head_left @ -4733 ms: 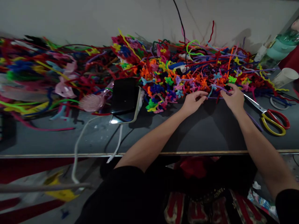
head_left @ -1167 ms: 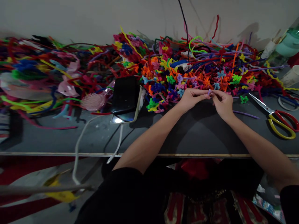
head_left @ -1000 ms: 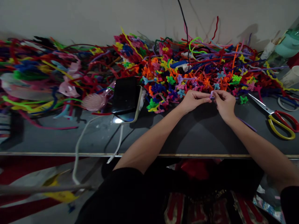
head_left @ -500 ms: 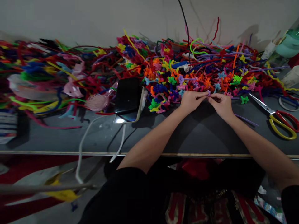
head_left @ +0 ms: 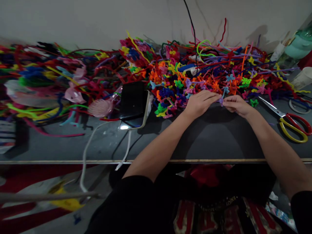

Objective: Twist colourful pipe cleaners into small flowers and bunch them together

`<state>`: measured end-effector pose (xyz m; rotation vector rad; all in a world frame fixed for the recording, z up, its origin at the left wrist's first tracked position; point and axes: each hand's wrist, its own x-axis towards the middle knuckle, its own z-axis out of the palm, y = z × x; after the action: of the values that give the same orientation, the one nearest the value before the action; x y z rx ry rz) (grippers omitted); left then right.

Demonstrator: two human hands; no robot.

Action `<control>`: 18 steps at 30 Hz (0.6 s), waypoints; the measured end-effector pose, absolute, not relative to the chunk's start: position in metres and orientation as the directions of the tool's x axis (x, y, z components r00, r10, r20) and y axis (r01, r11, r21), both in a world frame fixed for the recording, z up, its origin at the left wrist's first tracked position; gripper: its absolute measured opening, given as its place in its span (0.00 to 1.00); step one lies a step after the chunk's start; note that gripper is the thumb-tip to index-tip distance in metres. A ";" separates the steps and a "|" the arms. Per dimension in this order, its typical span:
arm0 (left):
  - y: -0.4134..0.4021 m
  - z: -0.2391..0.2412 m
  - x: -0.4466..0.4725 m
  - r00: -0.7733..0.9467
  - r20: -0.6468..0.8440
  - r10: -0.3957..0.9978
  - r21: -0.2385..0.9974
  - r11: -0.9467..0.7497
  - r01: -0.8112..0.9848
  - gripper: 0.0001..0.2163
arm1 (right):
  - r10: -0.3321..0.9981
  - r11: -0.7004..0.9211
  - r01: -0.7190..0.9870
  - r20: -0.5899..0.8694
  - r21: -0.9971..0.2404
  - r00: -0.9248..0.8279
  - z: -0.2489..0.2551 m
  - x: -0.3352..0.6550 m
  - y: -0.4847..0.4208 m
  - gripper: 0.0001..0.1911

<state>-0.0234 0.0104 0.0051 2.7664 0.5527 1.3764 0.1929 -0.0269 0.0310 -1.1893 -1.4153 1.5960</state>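
Note:
Between my fingertips is a small looped purple pipe cleaner [head_left: 221,101], held over the front of a colourful heap. My left hand [head_left: 200,103] pinches it from the left, thumb and fingers pressed together. From the right, my right hand [head_left: 237,105] pinches at its other side; its exact grip is partly hidden by the fingers. Behind both hands spreads a pile of pipe-cleaner flowers [head_left: 179,84] in many colours. One green pipe-cleaner flower [head_left: 253,103] lies just right of my right hand.
Scissors [head_left: 284,117] with red and yellow handles lie open at the right. Left of my arms are a black phone [head_left: 132,100], a pink hairbrush [head_left: 101,108] and a white cable [head_left: 85,152] hanging over the table edge. A paper cup [head_left: 303,79] stands far right.
My hands have moved slightly apart, the right one shifting to the right. More of the purple pipe cleaner shows between them. The view has shifted a little.

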 end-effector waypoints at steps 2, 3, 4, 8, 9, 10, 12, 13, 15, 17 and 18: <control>0.010 0.007 -0.025 0.598 0.769 0.224 0.089 -0.965 0.247 0.13 | 0.862 -0.181 0.145 -0.228 -0.973 -0.452 0.034 0.196 -0.028 0.17; 0.009 0.007 -0.026 0.619 0.762 0.192 0.053 -0.970 0.236 0.12 | 0.844 -0.181 0.174 -0.243 -0.968 -0.479 0.035 0.197 -0.028 0.17; 0.008 0.008 -0.027 0.639 0.750 0.170 0.020 -0.972 0.235 0.12 | 0.833 -0.179 0.197 -0.255 -0.964 -0.491 0.036 0.198 -0.028 0.17; 0.001 0.015 -0.031 0.718 0.679 0.149 -0.068 -0.962 0.264 0.12 | 0.838 -0.169 0.270 -0.283 -0.948 -0.467 0.038 0.198 -0.029 0.18; 0.000 0.018 -0.032 0.736 0.660 0.152 -0.085 -0.958 0.274 0.12 | 0.845 -0.163 0.290 -0.286 -0.943 -0.452 0.039 0.197 -0.029 0.18; -0.001 0.020 -0.033 0.753 0.640 0.152 -0.106 -0.953 0.283 0.12 | 0.853 -0.157 0.310 -0.287 -0.938 -0.436 0.040 0.197 -0.030 0.18; -0.002 0.024 -0.033 0.788 0.602 0.131 -0.166 -0.944 0.284 0.12 | 0.867 -0.142 0.344 -0.284 -0.928 -0.410 0.042 0.196 -0.032 0.18; -0.002 0.025 -0.031 0.802 0.586 0.112 -0.199 -0.940 0.276 0.13 | 0.873 -0.131 0.360 -0.280 -0.924 -0.400 0.043 0.196 -0.033 0.18; -0.002 0.026 -0.028 0.822 0.565 0.075 -0.242 -0.937 0.251 0.14 | 0.884 -0.100 0.392 -0.262 -0.915 -0.386 0.044 0.196 -0.035 0.18; -0.004 0.025 -0.022 0.818 0.568 0.093 -0.204 -0.947 0.249 0.14 | 0.912 -0.041 0.436 -0.211 -0.899 -0.351 0.042 0.195 -0.038 0.20; -0.005 0.024 -0.018 0.797 0.586 0.146 -0.140 -0.951 0.277 0.13 | 0.937 0.009 0.470 -0.157 -0.883 -0.312 0.041 0.192 -0.040 0.20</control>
<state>-0.0184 -0.0046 0.0237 3.1843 0.3797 1.0078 0.1925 -0.0399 0.0409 -1.4410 -1.8060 1.2608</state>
